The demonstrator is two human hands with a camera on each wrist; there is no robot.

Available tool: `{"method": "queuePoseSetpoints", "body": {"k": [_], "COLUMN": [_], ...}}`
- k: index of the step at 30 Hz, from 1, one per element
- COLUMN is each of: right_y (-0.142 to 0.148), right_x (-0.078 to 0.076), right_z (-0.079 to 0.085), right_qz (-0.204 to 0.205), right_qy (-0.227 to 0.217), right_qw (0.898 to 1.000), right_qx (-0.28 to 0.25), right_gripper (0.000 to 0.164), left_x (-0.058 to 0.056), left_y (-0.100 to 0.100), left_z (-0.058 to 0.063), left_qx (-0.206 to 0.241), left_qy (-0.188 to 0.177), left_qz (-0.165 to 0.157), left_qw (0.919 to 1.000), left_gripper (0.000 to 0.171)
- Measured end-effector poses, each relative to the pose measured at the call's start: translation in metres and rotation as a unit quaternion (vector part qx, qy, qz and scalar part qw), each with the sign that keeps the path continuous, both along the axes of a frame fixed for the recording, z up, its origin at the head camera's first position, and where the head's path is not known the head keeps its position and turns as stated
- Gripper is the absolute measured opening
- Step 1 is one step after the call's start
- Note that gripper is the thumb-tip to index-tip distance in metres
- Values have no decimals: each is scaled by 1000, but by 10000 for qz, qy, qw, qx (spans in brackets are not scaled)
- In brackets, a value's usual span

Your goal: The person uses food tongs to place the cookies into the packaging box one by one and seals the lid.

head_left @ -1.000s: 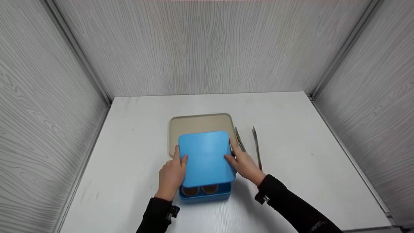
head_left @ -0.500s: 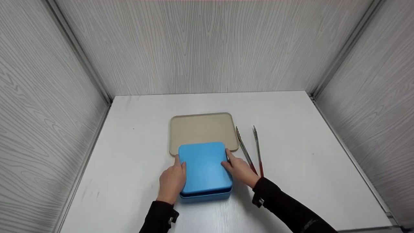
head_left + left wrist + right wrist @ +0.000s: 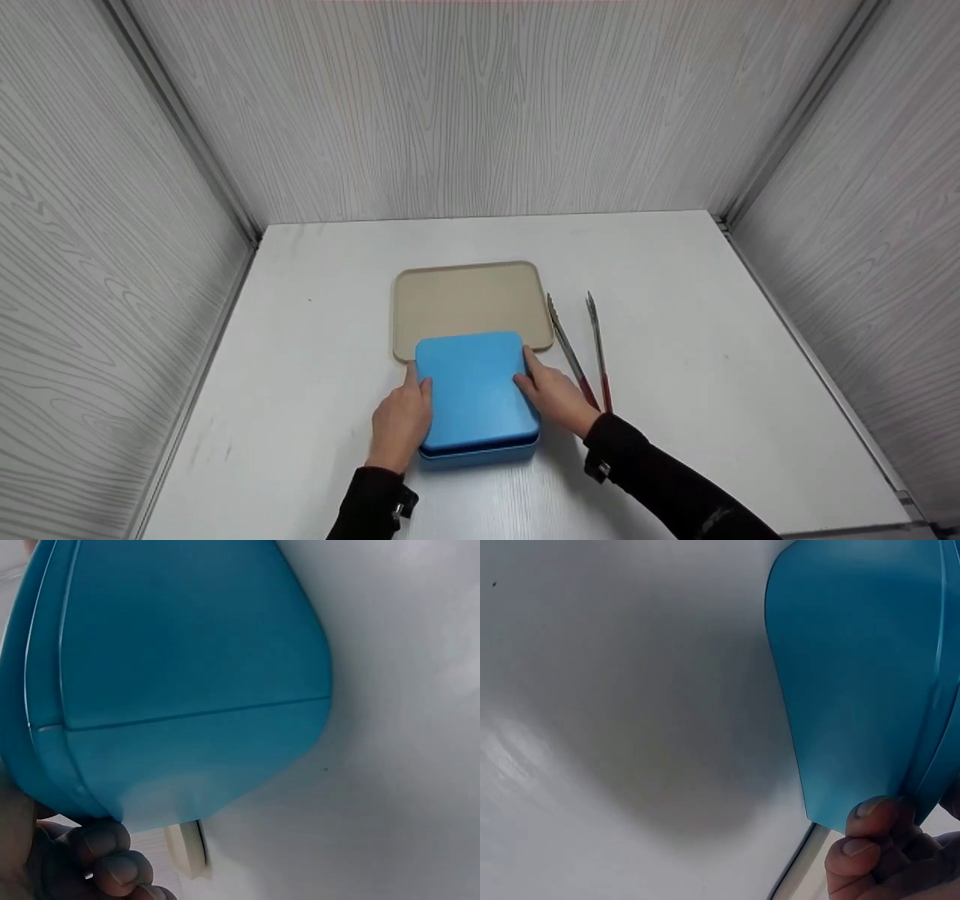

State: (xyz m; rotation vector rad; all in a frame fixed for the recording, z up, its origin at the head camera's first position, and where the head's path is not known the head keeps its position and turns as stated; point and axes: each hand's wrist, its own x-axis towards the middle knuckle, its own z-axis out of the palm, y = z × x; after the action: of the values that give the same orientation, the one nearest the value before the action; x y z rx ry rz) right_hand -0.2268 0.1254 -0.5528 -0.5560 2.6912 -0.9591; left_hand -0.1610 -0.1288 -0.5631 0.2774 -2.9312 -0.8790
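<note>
A blue lid [image 3: 476, 390] sits over a blue box [image 3: 480, 457], with a dark gap showing along its near edge. My left hand [image 3: 401, 424] holds the lid's left side, thumb near the top edge and index finger along the side. On the opposite side my right hand [image 3: 559, 391] grips the lid in much the same way. The left wrist view shows the box wall [image 3: 195, 652] under the lid's rim, with curled fingertips [image 3: 120, 870] at the corner. In the right wrist view, fingers [image 3: 855, 855] bend at the box's far corner. The box's inside is hidden.
Behind the box lies a beige tray [image 3: 465, 300], its near edge partly covered by the lid. Metal tongs [image 3: 598, 345] with red handles lie spread to the right, beside my right hand. Wood-grain panels enclose the white table [image 3: 712, 420] at the back and sides.
The lid has come down and toward me with both hands, covering the round-topped contents seen earlier in the box. Over the last half second it has hardly moved.
</note>
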Motion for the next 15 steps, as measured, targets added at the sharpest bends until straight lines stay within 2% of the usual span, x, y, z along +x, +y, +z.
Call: {"method": "queuePoseSetpoints", "body": {"k": [8,15], "right_y": [0,0], "right_x": [1,0], "right_z": [-3,-9], "right_qz": [-51,30], "right_qy": [-18,188], "right_qw": [9999,9998], "right_qx": [93,-48], "right_gripper": [65,63], "left_x": [-5,-6], "left_y": [1,1], "left_z": [-4,-5], "left_qx": [720,1200], "left_qy": [-179,-240], "left_qz": [81,77], "left_qw": [9972,9925], "left_gripper": [58,59]}}
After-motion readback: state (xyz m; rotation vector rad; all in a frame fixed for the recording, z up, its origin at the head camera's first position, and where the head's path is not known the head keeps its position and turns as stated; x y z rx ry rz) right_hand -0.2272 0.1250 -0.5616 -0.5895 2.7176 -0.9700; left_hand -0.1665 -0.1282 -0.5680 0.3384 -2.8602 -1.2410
